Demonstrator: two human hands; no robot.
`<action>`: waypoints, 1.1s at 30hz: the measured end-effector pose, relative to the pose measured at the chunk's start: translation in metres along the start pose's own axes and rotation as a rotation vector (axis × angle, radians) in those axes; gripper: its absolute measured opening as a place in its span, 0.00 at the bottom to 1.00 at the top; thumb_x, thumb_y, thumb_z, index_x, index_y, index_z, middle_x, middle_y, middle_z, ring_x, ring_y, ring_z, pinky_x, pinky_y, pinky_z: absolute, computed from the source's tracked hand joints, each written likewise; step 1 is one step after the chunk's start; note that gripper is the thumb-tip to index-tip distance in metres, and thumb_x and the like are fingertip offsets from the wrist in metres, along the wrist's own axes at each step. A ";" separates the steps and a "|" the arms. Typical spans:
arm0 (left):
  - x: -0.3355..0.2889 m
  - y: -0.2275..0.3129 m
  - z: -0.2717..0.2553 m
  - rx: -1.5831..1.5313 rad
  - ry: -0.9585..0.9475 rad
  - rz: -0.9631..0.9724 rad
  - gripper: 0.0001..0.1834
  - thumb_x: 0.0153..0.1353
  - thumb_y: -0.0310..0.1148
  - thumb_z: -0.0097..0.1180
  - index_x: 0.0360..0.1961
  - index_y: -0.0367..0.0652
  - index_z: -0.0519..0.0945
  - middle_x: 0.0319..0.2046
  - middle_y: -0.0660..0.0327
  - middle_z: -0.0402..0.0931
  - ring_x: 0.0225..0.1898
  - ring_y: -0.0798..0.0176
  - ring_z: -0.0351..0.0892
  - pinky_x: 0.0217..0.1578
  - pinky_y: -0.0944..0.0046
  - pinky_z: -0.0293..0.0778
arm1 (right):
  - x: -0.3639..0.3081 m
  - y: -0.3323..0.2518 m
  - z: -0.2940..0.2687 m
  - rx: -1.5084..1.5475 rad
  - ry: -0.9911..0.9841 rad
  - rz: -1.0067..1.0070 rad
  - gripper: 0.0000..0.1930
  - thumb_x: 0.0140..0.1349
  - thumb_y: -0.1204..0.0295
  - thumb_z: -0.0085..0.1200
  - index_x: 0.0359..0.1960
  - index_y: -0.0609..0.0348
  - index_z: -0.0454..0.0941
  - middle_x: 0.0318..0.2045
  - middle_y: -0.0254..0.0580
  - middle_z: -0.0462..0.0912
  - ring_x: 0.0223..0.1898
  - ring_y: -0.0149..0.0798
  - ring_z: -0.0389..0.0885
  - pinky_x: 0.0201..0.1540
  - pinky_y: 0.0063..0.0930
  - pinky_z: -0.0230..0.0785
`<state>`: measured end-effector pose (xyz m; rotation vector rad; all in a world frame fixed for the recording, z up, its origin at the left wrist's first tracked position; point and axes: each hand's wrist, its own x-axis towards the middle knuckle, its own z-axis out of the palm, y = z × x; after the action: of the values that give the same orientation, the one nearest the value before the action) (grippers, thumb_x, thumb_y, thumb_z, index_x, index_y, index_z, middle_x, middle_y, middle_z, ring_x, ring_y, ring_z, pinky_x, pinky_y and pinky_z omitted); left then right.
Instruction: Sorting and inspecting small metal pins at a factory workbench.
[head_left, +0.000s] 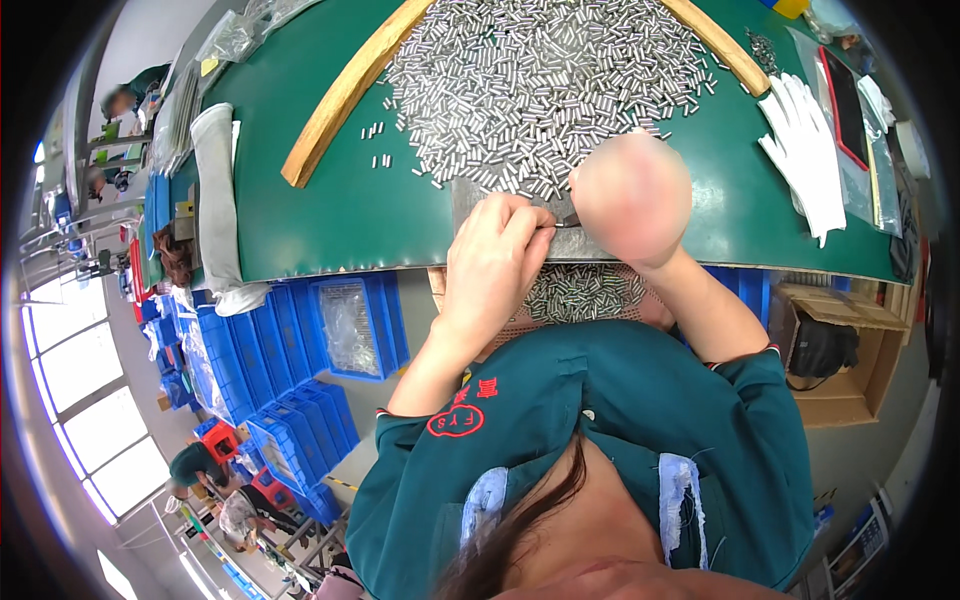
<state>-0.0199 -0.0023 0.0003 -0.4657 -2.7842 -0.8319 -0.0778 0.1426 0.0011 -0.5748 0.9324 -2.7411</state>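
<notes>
Near the table's front edge my left hand (500,250) is closed, its thumb and forefinger pinching a small metal pin (558,225). To its right is my right hand (632,200), so blurred that its fingers cannot be made out. A thin dark tip (571,220) shows between the two hands, beside my right hand; its kind is unclear. Under the hands lies a dark grey plate (466,198). Beyond it spreads a large heap of short silvery metal pins (540,90), with a few pins apart at its left.
Wooden bars (350,95) flank the heap. A white glove (803,150) and a red-edged device (843,108) lie right; a grey sleeve (213,190) lies left. Below the edge sits a container of pins (580,293). Blue crates (300,430) and a cardboard box (850,395) stand beside me.
</notes>
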 end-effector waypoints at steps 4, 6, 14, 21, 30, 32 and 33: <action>0.001 0.000 0.000 0.014 0.011 0.018 0.06 0.45 0.25 0.58 0.26 0.43 0.74 0.26 0.62 0.68 0.31 0.59 0.71 0.32 0.61 0.68 | 0.000 0.001 -0.001 -0.006 0.006 0.002 0.25 0.67 0.63 0.25 0.09 0.52 0.55 0.05 0.30 0.56 0.07 0.23 0.47 0.09 0.18 0.42; 0.001 -0.001 0.001 0.015 0.012 0.019 0.06 0.45 0.25 0.58 0.26 0.43 0.74 0.26 0.62 0.68 0.30 0.59 0.71 0.32 0.61 0.68 | -0.001 0.002 -0.003 0.025 0.008 0.004 0.25 0.67 0.63 0.26 0.09 0.53 0.55 0.05 0.30 0.55 0.07 0.23 0.47 0.10 0.17 0.42; -0.003 0.000 -0.003 -0.034 -0.023 0.001 0.07 0.44 0.23 0.59 0.25 0.42 0.74 0.25 0.60 0.69 0.29 0.57 0.71 0.31 0.62 0.68 | -0.004 0.002 0.004 -0.067 -0.055 0.018 0.23 0.65 0.68 0.34 0.09 0.58 0.59 0.07 0.33 0.61 0.11 0.24 0.54 0.15 0.20 0.47; -0.011 -0.007 -0.034 -0.139 -0.138 -0.110 0.05 0.47 0.24 0.59 0.28 0.42 0.79 0.28 0.61 0.73 0.32 0.62 0.73 0.32 0.67 0.69 | -0.001 0.002 0.002 -0.093 -0.035 -0.007 0.24 0.66 0.67 0.28 0.08 0.54 0.57 0.05 0.33 0.58 0.07 0.25 0.48 0.11 0.19 0.45; 0.008 -0.019 -0.016 0.110 -0.008 -0.082 0.07 0.47 0.29 0.58 0.31 0.46 0.77 0.26 0.63 0.68 0.32 0.59 0.71 0.33 0.62 0.68 | 0.000 0.003 0.000 0.015 -0.034 0.000 0.23 0.65 0.67 0.32 0.10 0.57 0.58 0.05 0.33 0.58 0.08 0.24 0.52 0.13 0.20 0.45; 0.011 -0.018 -0.015 0.115 -0.022 -0.060 0.07 0.47 0.29 0.58 0.30 0.46 0.76 0.26 0.63 0.68 0.32 0.59 0.71 0.33 0.62 0.68 | 0.000 0.003 -0.001 0.023 -0.033 0.002 0.23 0.65 0.67 0.32 0.10 0.57 0.58 0.05 0.33 0.58 0.08 0.24 0.52 0.13 0.20 0.45; 0.012 -0.018 -0.014 0.119 -0.038 -0.038 0.07 0.47 0.29 0.58 0.30 0.46 0.76 0.26 0.63 0.68 0.31 0.59 0.71 0.33 0.62 0.68 | 0.000 0.003 -0.001 0.022 -0.035 0.000 0.23 0.66 0.68 0.32 0.10 0.57 0.58 0.05 0.33 0.58 0.08 0.24 0.52 0.13 0.20 0.45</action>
<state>-0.0360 -0.0214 0.0067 -0.4140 -2.8661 -0.6663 -0.0776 0.1408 -0.0018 -0.6173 0.8938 -2.7284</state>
